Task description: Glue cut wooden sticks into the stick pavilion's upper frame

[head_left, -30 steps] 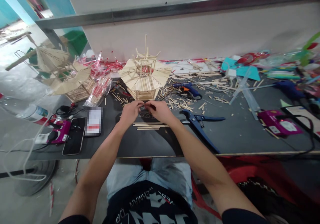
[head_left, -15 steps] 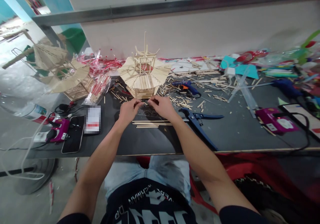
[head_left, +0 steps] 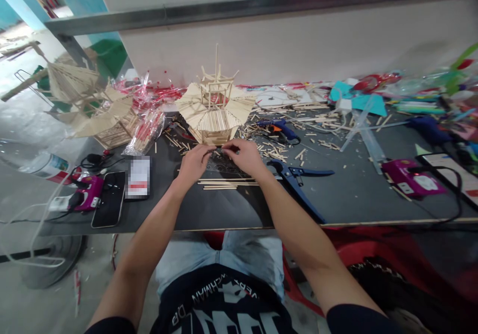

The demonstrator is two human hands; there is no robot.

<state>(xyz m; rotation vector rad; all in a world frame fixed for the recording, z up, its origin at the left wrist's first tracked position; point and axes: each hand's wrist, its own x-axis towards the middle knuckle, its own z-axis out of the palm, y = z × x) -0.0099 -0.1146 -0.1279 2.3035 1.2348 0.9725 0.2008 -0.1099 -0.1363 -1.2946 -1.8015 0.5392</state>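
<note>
hands [head_left: 194, 163] by the stick pagoda [head_left: 217, 121] sit farther apart than a second ago, grip impossible to tell.

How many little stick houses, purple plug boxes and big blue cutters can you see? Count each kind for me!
Pale wooden-stick, tiered-roof houses: 2
Bright purple, boxy power sockets: 2
Large blue, long-handled cutter: 1
Total: 5

Both hands [head_left: 194, 164] hover close together before the stick pavilion [head_left: 216, 122], blue cutter [head_left: 303, 198] at right
</note>
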